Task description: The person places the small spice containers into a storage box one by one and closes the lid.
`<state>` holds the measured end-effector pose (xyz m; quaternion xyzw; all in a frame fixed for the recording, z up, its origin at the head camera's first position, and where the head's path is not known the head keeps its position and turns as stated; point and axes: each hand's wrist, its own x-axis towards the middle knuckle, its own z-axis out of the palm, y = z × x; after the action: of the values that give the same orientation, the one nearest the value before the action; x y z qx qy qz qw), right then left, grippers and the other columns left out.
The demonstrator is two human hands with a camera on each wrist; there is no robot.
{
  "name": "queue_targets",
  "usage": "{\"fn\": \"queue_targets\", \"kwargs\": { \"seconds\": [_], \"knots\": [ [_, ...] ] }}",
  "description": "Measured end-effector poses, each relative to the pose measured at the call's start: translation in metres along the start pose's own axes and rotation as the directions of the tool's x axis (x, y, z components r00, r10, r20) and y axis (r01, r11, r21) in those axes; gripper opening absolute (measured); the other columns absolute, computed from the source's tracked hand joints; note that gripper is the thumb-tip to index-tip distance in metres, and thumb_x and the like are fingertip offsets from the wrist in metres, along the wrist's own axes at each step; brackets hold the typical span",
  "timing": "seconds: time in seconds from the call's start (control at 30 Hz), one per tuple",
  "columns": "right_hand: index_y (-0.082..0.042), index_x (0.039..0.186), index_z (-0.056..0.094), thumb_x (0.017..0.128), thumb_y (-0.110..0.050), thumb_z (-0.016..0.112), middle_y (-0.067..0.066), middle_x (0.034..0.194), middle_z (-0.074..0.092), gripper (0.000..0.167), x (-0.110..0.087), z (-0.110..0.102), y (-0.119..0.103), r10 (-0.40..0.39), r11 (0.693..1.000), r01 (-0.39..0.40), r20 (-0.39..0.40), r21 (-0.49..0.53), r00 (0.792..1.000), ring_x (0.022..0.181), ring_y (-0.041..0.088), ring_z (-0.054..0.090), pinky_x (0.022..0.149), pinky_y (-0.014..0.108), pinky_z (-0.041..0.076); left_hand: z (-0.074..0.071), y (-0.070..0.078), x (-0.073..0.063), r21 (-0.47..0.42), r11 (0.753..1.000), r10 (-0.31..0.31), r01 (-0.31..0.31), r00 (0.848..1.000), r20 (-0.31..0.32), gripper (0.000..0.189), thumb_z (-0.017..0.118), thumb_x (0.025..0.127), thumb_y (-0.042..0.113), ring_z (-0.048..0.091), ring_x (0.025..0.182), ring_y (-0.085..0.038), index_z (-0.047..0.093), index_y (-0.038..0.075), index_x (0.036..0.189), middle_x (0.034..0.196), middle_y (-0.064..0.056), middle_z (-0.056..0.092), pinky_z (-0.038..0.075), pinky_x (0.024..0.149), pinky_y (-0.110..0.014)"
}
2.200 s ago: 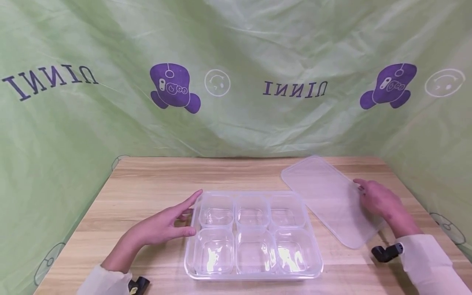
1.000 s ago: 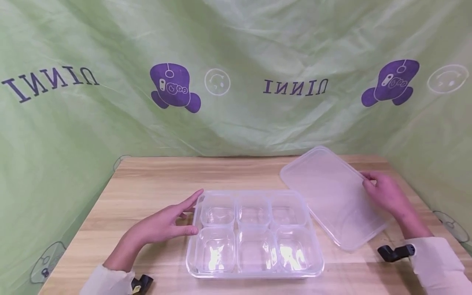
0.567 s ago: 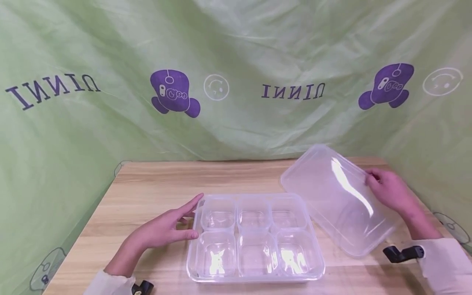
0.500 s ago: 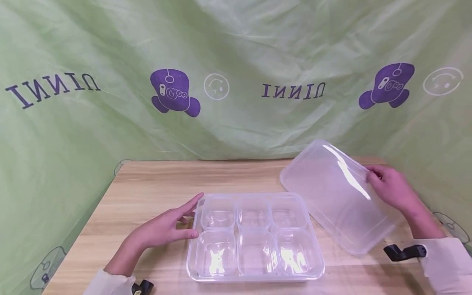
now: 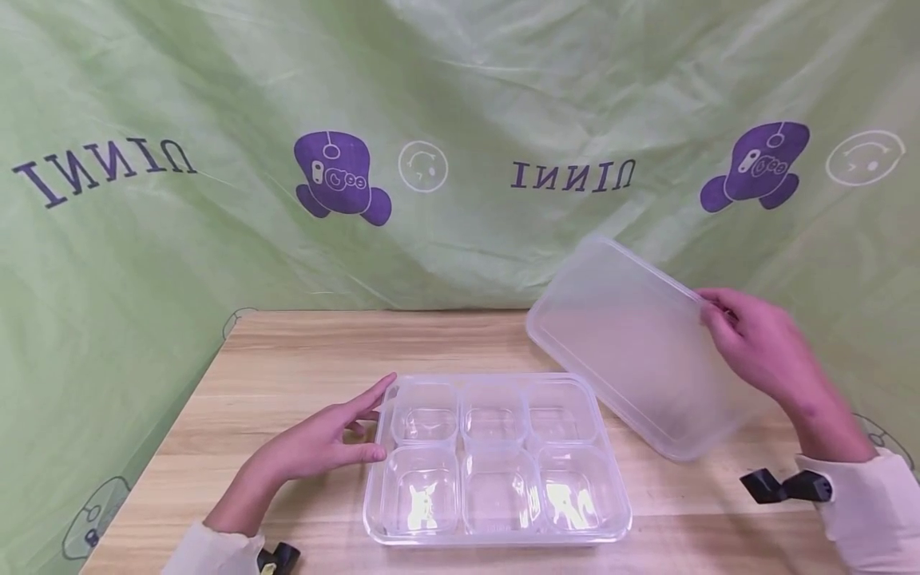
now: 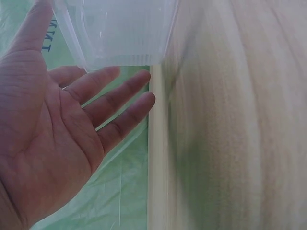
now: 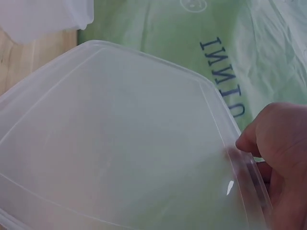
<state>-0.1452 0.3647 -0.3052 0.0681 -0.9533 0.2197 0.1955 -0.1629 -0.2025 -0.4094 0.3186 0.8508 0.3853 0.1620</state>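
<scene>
A clear plastic storage container (image 5: 496,540) stands on the table, with several small clear boxes (image 5: 498,489) in two rows inside it. My left hand (image 5: 316,441) rests at its left side, fingers spread and fairly straight; the left wrist view shows the palm facing the container (image 6: 120,36). Off to the right, my right hand (image 5: 765,347) pinches one long edge of a translucent rectangular lid (image 5: 640,351). The lid is tilted, its far corner raised before the curtain. In the right wrist view the thumb lies on the lid's rim (image 7: 235,139), and the other fingers are partly hidden behind it.
The wooden table (image 5: 287,351) ends at a green curtain (image 5: 460,255) with purple and white prints, which also hangs along both sides. Black wrist mounts (image 5: 787,485) stick out by the sleeves.
The lid, earlier lying flat on the table at the right, has been gripped by my right hand, tilted up and raised, shifting slightly left. My left hand and the container stay put.
</scene>
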Motion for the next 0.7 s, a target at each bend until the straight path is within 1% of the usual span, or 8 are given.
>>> {"fn": "queue_targets", "kwargs": {
  "seconds": [0.07,0.17,0.23,0.3,0.4,0.47,0.6,0.7],
  "knots": [
    [0.003,0.132,0.065,0.107,-0.018,0.053,0.013,0.092,0.066,0.034,0.0,-0.001,-0.007,0.006,1.0,-0.006,-0.004,0.021,1.0,0.065,0.018,0.05,0.056,0.029,0.04,0.0,0.0,0.0,0.002,1.0,0.001,-0.001,1.0,-0.002,0.096,0.073,0.095,0.044,0.058,0.127,-0.035,0.009,0.035,0.166,0.162,-0.015,0.034,0.047,0.102,-0.056],
    [0.0,0.131,0.067,0.107,-0.018,0.056,0.014,0.099,0.067,0.032,0.0,-0.002,-0.017,-0.009,0.999,0.011,-0.026,0.052,1.0,0.075,0.014,0.053,0.061,0.021,0.041,0.0,0.0,0.001,0.005,1.0,0.015,-0.015,1.0,-0.003,0.095,0.073,0.096,0.042,0.058,0.126,-0.036,0.01,0.032,0.167,0.162,-0.016,0.035,0.048,0.101,-0.057],
    [-0.002,0.129,0.069,0.106,-0.016,0.059,0.012,0.1,0.067,0.029,0.0,-0.002,-0.026,-0.035,0.996,0.038,-0.04,0.079,0.999,0.079,0.01,0.053,0.065,0.016,0.041,0.0,0.0,0.001,0.006,1.0,0.024,-0.024,1.0,-0.001,0.094,0.073,0.097,0.04,0.058,0.126,-0.036,0.011,0.03,0.167,0.162,-0.016,0.035,0.048,0.1,-0.057],
    [-0.003,0.125,0.072,0.103,-0.013,0.062,0.009,0.1,0.067,0.025,-0.001,0.0,-0.034,-0.078,0.992,0.084,-0.065,0.099,0.995,0.082,0.007,0.053,0.068,0.013,0.04,0.0,0.0,0.001,0.007,0.999,0.031,-0.031,1.0,0.003,0.094,0.072,0.097,0.039,0.058,0.126,-0.036,0.011,0.029,0.167,0.162,-0.016,0.035,0.048,0.1,-0.058],
    [-0.005,0.118,0.075,0.1,-0.007,0.066,0.003,0.093,0.064,0.021,-0.002,0.001,-0.046,-0.137,0.98,0.149,-0.099,0.129,0.986,0.076,0.01,0.052,0.064,0.015,0.041,0.0,0.0,0.001,0.004,1.0,0.028,-0.028,1.0,0.003,0.094,0.072,0.097,0.039,0.058,0.126,-0.035,0.01,0.03,0.167,0.162,-0.016,0.036,0.048,0.101,-0.057],
    [-0.006,0.116,0.076,0.097,-0.004,0.068,0.0,0.091,0.063,0.02,-0.003,0.002,-0.053,-0.165,0.973,0.18,-0.112,0.141,0.98,0.072,0.011,0.051,0.061,0.016,0.041,0.0,0.0,0.001,0.005,1.0,0.028,-0.028,1.0,0.0,0.094,0.072,0.097,0.04,0.059,0.125,-0.034,0.011,0.028,0.167,0.162,-0.016,0.036,0.048,0.101,-0.057],
    [-0.007,0.116,0.077,0.095,-0.002,0.07,-0.002,0.096,0.067,0.022,-0.005,0.007,-0.066,-0.223,0.962,0.237,-0.11,0.138,0.969,0.078,0.007,0.054,0.066,0.012,0.044,0.0,-0.001,0.001,-0.001,1.0,0.013,-0.013,1.0,-0.01,0.094,0.073,0.096,0.042,0.059,0.125,-0.031,0.012,0.03,0.167,0.162,-0.013,0.036,0.048,0.102,-0.055],
    [-0.007,0.116,0.077,0.093,0.001,0.071,-0.003,0.099,0.068,0.025,-0.005,0.011,-0.076,-0.278,0.947,0.293,-0.118,0.131,0.953,0.082,0.005,0.054,0.067,0.013,0.045,0.001,-0.002,0.001,-0.011,1.0,0.015,-0.015,1.0,-0.012,0.095,0.073,0.096,0.041,0.059,0.126,-0.032,0.01,0.033,0.166,0.163,-0.013,0.034,0.048,0.102,-0.054]
  ]
}}
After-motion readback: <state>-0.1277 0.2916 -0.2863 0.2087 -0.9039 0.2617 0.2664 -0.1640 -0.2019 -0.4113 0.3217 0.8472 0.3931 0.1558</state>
